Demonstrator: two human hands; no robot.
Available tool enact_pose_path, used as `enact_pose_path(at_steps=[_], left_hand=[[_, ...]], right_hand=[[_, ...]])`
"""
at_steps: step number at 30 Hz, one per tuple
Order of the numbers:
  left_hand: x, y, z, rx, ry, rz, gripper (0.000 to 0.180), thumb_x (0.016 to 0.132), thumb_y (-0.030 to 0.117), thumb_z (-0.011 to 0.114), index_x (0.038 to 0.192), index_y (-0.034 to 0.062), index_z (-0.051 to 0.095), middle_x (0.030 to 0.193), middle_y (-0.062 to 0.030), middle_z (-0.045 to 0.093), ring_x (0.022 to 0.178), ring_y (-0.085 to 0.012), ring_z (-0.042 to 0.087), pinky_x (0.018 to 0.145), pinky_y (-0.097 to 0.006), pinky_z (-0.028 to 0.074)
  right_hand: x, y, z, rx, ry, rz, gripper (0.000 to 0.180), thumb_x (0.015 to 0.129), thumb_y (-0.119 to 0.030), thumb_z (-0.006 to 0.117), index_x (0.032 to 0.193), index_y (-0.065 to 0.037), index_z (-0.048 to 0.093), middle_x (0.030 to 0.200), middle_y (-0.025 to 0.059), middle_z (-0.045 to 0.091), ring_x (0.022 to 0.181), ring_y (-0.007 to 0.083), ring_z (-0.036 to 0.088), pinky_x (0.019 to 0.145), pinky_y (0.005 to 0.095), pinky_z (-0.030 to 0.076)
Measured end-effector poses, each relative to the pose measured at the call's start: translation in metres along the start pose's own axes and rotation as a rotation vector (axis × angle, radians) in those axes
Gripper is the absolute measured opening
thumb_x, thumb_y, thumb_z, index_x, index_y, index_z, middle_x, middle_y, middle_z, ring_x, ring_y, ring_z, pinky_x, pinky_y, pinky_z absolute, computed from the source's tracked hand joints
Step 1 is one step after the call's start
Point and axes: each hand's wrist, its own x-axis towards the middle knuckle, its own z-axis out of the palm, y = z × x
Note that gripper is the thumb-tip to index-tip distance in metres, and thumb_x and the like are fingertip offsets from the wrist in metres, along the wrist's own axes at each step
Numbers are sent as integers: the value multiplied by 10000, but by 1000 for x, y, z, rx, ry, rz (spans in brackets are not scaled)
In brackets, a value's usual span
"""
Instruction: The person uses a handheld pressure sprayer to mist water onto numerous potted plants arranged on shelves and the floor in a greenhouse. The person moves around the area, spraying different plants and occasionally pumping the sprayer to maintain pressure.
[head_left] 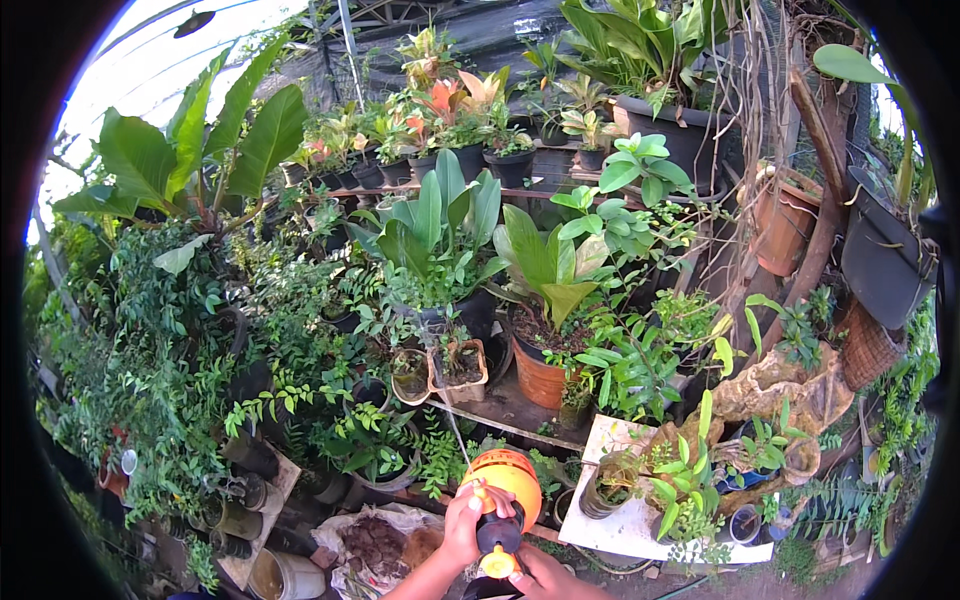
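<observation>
An orange pump spray bottle [505, 468] with a black and yellow top is held low in the middle of the head view. My left hand [468, 522] wraps around its top from the left, fingers closed over the black neck by the yellow nozzle. From the right, my right hand [548, 575] is closed at the sprayer beside the yellow pump knob [498, 562]; part of its grip is hidden. A thin pale streak, like a jet of water, runs from the nozzle up toward a square planter [458, 372] and a leafy potted plant [430, 235].
A terracotta pot [540, 375] stands on the shelf ahead. At right, a white board [640, 535] carries a clear cup [608, 485] and small plants. Lower left are a pale bucket [285, 577] and a sack [385, 545] of brown material. Hanging roots and a tilted pot [785, 220] crowd the right.
</observation>
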Motion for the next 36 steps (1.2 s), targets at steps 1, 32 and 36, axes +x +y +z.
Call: enact_pose_path(at_steps=[1, 32, 36], left_hand=[[0, 2, 3, 21, -6, 4, 472, 971, 354, 330, 755, 20, 582, 760, -115, 631, 878, -285, 633, 1029, -437, 348], [36, 23, -5, -12, -236, 212, 407, 989, 275, 346, 800, 2, 581, 805, -134, 660, 822, -288, 639, 892, -406, 486], [41, 27, -19, 21, -246, 231, 410, 994, 283, 348, 808, 5, 585, 815, -133, 664, 826, -282, 641, 847, -397, 484]], right_hand=[[-1, 5, 2, -48, 43, -68, 381, 958, -249, 501, 1205, 41, 504, 1102, 253, 557, 991, 436, 556, 896, 473, 444], [19, 1, 21, -138, 241, -67, 530, 967, -384, 419, 1282, 40, 463, 1135, 214, 588, 992, 377, 596, 868, 433, 475], [27, 2, 20, 159, 124, 37, 423, 934, -434, 432, 944, -35, 573, 858, 40, 560, 715, 117, 511, 666, 291, 418]])
